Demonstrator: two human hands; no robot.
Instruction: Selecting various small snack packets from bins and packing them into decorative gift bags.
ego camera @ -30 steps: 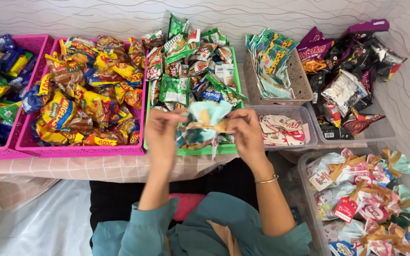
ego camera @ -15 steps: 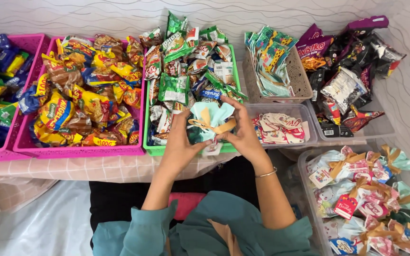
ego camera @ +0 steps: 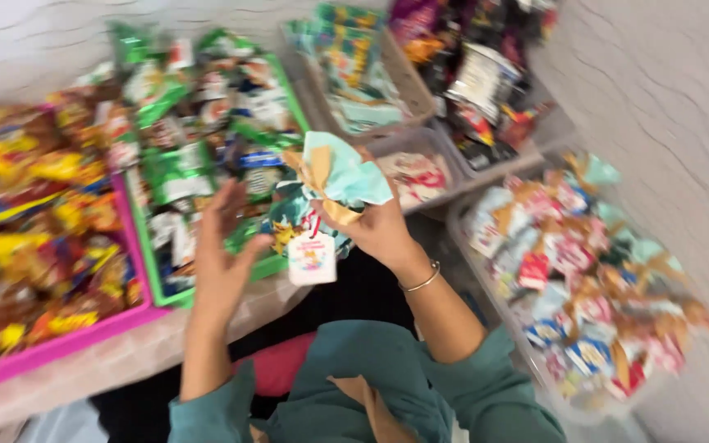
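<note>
My right hand [ego camera: 381, 231] grips a small teal gift pouch [ego camera: 334, 174] tied with a tan ribbon, a white and pink tag [ego camera: 312, 258] hanging beneath it. My left hand [ego camera: 221, 246] is off the pouch, fingers spread, hovering beside it over the green basket [ego camera: 268, 265] of green snack packets. The picture is blurred by head motion.
A pink basket [ego camera: 59, 344] of yellow and red snack packs lies at the left. A clear tub [ego camera: 527, 344] of finished ribbon-tied pouches sits at the right. Behind are a tan basket of teal bags [ego camera: 354, 74], a clear tray of tags [ego camera: 412, 172] and dark snack packets [ego camera: 478, 74].
My left hand has let go of the pouch and opened. My right hand now holds it alone, and the view has swung toward the right.
</note>
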